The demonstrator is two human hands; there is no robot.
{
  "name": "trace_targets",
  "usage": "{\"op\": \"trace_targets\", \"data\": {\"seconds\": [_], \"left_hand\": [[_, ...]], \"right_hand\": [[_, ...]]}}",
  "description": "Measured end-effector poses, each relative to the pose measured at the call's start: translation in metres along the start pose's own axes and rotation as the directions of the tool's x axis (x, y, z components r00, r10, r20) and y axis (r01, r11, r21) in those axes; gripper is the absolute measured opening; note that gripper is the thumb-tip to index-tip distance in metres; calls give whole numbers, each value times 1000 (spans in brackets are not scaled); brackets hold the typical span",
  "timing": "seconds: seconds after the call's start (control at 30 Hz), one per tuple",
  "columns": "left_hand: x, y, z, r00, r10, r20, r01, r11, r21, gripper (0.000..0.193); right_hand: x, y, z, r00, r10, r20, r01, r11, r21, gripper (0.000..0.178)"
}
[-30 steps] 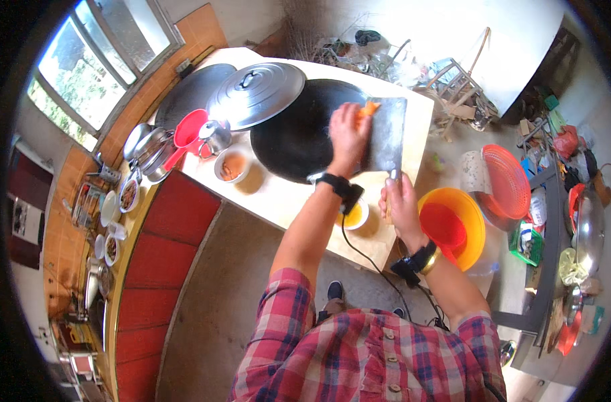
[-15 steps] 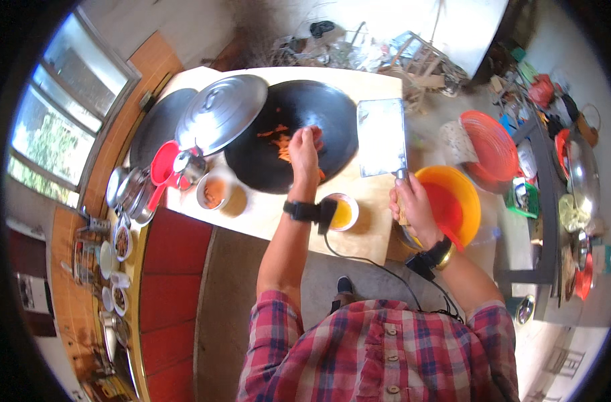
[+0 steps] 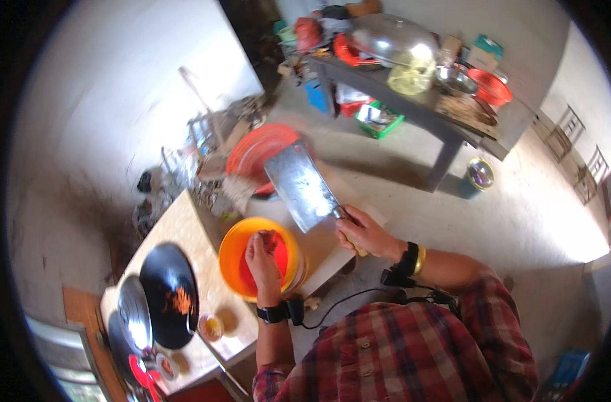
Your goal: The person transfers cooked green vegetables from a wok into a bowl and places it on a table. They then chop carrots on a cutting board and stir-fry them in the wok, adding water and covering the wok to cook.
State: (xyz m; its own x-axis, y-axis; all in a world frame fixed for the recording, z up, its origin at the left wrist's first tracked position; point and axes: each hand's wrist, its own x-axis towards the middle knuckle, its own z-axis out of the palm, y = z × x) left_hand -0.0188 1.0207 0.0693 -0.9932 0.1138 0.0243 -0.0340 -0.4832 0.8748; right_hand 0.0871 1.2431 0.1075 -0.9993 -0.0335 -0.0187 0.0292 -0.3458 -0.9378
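In my right hand (image 3: 369, 236) is the handle of a cleaver (image 3: 302, 187); its broad blade points up and to the left. My left hand (image 3: 262, 264) is over the mouth of a yellow bucket (image 3: 233, 251) with a red inside. Its fingers are bent together, and something dark reddish shows beside them, too blurred to name. Left of the bucket, a black wok (image 3: 157, 285) holds orange strips (image 3: 181, 300). A small bowl of yellow liquid (image 3: 212, 327) stands near the wok, and a metal lid (image 3: 134, 315) leans at its far side.
A red basket (image 3: 252, 151) is beyond the bucket. A dark table (image 3: 406, 100) at the back carries a large metal lid (image 3: 392, 40) and other wares. Clutter (image 3: 198, 144) lies along the wall. A cable (image 3: 339, 305) runs between my wrists.
My view has swung to the right. My left hand has gone from above the wok to over the yellow bucket. The cleaver stays in my right hand, its blade now tilted left.
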Motion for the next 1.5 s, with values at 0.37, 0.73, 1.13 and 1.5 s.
{"op": "trace_targets", "data": {"seconds": [0.37, 0.73, 1.13, 1.5], "left_hand": [[50, -248, 326, 817, -441, 370, 319, 882, 347, 24], [172, -449, 551, 529, -724, 443, 395, 672, 627, 22], [260, -597, 724, 441, -763, 473, 69, 554, 830, 22], [263, -700, 880, 495, -341, 799, -711, 370, 598, 33]], "right_hand": [[-149, -93, -333, 757, -10, -654, -134, 977, -169, 14], [-144, -146, -517, 447, -74, -892, -310, 922, -231, 36], [-86, -179, -734, 570, -472, -672, -531, 412, -740, 38], [-17, -200, -1014, 819, -370, -439, -453, 54, -890, 42]]}}
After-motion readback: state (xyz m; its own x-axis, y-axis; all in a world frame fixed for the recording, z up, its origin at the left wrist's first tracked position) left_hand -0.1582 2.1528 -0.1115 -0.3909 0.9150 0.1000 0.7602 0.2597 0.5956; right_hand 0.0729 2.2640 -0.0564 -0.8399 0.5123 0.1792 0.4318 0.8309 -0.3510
